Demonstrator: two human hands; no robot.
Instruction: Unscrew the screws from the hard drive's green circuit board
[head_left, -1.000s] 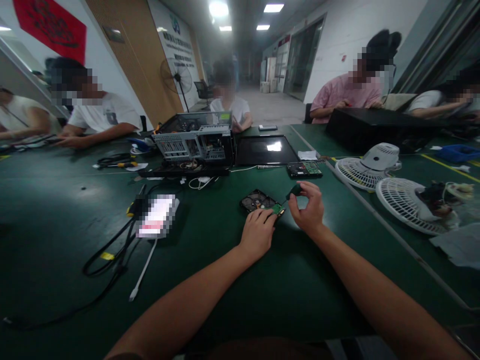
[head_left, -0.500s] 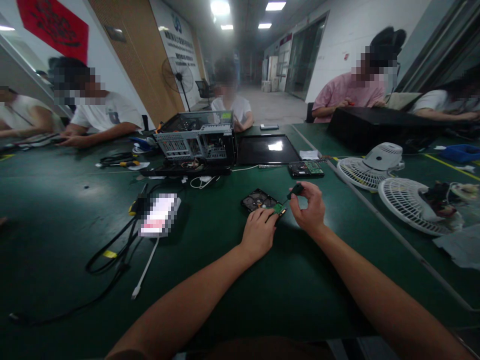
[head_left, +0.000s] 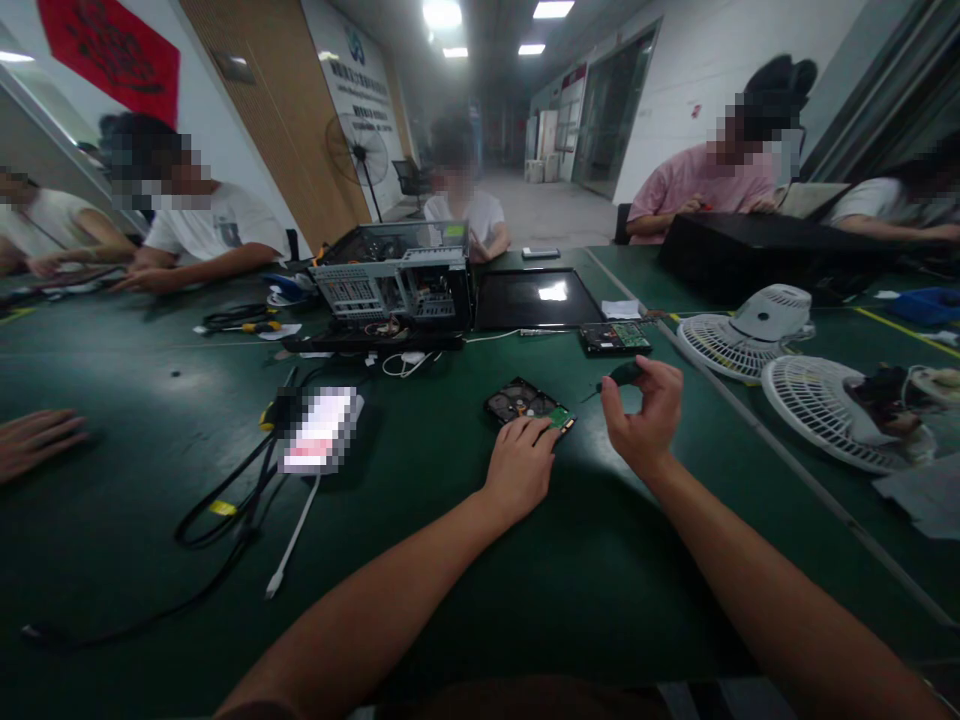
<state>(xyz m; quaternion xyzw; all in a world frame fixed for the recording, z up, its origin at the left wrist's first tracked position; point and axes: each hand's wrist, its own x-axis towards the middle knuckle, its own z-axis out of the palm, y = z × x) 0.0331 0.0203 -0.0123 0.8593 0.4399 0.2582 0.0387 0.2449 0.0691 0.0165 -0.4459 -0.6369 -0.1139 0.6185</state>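
On the green table lies a hard drive (head_left: 517, 397), its round metal housing and a small green circuit board facing up. My left hand (head_left: 523, 460) holds it at the near edge, fingers curled over the board side and partly covering it. To the right, my right hand (head_left: 646, 410) grips a dark-handled screwdriver (head_left: 622, 374) between thumb and fingers. Its thin shaft points left toward the drive, and the tip is apart from it, in the air. A second hard drive (head_left: 616, 339) with a green board lies farther back.
An opened computer case (head_left: 394, 285) stands behind, beside a dark flat panel (head_left: 536, 300). White fan parts (head_left: 750, 330) sit at right. A phone (head_left: 321, 430) and black cables (head_left: 217, 535) lie at left. Another person's hand (head_left: 41, 443) rests at the left edge. Several people sit around.
My right hand has moved right with the screwdriver, drawing its tip away from the hard drive. My left hand stays on the drive. Another person's hand has come in at the left edge.
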